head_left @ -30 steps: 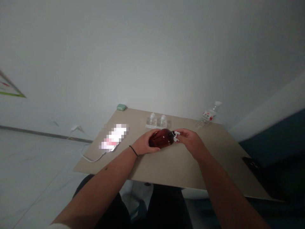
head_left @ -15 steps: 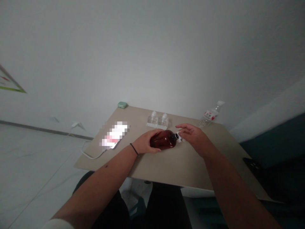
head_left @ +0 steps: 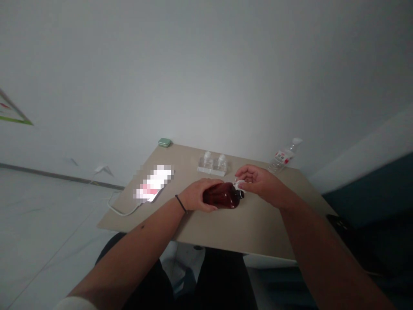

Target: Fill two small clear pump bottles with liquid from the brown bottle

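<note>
My left hand is wrapped round the body of a reddish-brown, see-through bottle. The bottle leans far over, its uncapped dark neck pointing right. Just beyond the neck, my right hand has its thumb and fingers closed on a small white piece. Fingers cover part of that piece, and its kind cannot be made out. Behind the bottle stand two small clear bottles with white tops, side by side in a clear holder.
A lit phone with a white cable lies on the table at the left. A green case sits at the far left corner. A clear water bottle stands at the back right, near the wall.
My right hand has moved slightly left and closed on the white piece, which lay by the bottle's neck before. The brown bottle has shifted slightly down in view, still in my left hand.
</note>
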Demonstrator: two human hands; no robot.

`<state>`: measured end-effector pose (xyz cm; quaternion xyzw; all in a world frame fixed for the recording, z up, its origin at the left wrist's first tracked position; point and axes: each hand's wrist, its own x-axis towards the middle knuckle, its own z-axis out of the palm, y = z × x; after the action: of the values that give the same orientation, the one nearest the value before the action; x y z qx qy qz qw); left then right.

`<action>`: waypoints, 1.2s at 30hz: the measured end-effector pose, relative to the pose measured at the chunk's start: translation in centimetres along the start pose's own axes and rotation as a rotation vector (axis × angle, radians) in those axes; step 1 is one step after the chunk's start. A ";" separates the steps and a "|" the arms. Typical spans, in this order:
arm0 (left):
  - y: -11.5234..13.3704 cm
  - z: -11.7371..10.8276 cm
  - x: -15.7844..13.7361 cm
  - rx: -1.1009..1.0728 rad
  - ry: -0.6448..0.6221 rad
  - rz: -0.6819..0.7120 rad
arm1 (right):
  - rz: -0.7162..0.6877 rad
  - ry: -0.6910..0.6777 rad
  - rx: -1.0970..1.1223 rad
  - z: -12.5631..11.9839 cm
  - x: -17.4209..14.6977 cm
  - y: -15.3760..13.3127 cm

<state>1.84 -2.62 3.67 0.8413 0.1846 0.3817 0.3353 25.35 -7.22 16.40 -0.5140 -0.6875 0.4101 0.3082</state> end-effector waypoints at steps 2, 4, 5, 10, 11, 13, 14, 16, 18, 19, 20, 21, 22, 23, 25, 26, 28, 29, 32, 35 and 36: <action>0.0 0.0 0.1 0.015 -0.002 -0.011 | -0.037 0.002 -0.066 0.2 0.0 -0.2; 0.1 0.0 0.1 0.023 -0.005 -0.024 | -0.091 0.032 -0.172 0.6 0.0 -0.4; 0.2 -0.1 0.2 0.020 -0.009 -0.029 | -0.126 0.047 -0.243 0.8 -0.1 -0.6; 0.3 0.0 0.2 -0.052 0.005 -0.080 | -0.316 0.053 -0.706 2.1 -0.9 -1.4; 0.2 0.1 0.2 -0.083 0.016 -0.093 | -0.352 0.050 -0.797 2.4 -1.0 -1.4; 0.3 0.2 0.3 -0.164 0.027 -0.115 | -0.412 0.044 -0.973 2.9 -1.2 -1.3; 0.3 0.2 0.3 -0.206 0.033 -0.125 | -0.438 0.044 -1.051 3.2 -1.3 -1.1; 0.2 0.3 0.3 -0.273 0.054 -0.143 | -0.498 0.065 -1.165 3.6 -1.6 -0.8; 0.1 0.4 0.4 -0.315 0.094 -0.159 | -0.570 0.107 -1.211 3.9 -1.9 -0.4; 0.0 0.4 0.4 -0.336 0.117 -0.167 | -0.600 0.125 -1.212 3.9 -2.1 -0.2; -0.2 0.4 0.4 -0.361 0.137 -0.174 | -0.620 0.142 -1.202 3.9 -2.2 0.0; -0.3 0.5 0.4 -0.395 0.153 -0.180 | -0.629 0.154 -1.186 3.9 -2.3 0.2; -0.4 0.5 0.4 -0.436 0.167 -0.182 | -0.626 0.166 -1.162 3.8 -2.3 0.4; -0.5 0.6 0.3 -0.479 0.178 -0.181 | -0.611 0.181 -1.132 3.6 -2.3 0.7; -0.7 0.7 0.4 -0.561 0.200 -0.175 | -0.550 0.227 -1.053 3.2 -2.3 1.5; -0.7 0.7 0.4 -0.594 0.211 -0.173 | -0.508 0.263 -1.004 3.1 -2.3 2.0; -0.7 0.8 0.4 -0.641 0.223 -0.178 | -0.408 0.356 -0.883 2.8 -2.3 2.9; -0.6 0.7 0.4 -0.657 0.222 -0.182 | -0.357 0.407 -0.814 2.8 -2.4 3.3; -0.4 0.6 0.5 -0.686 0.202 -0.182 | -0.245 0.535 -0.615 3.2 -3.0 4.1; -0.3 0.5 0.5 -0.685 0.210 -0.172 | -0.202 0.590 -0.474 4.0 -3.7 4.4; -0.3 0.5 0.5 -0.680 0.215 -0.171 | -0.199 0.600 -0.426 4.3 -3.8 4.5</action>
<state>2.53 -2.30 3.53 0.6183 0.1511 0.4782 0.6051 24.88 -11.34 10.41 -0.5944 -0.6831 0.0573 0.4204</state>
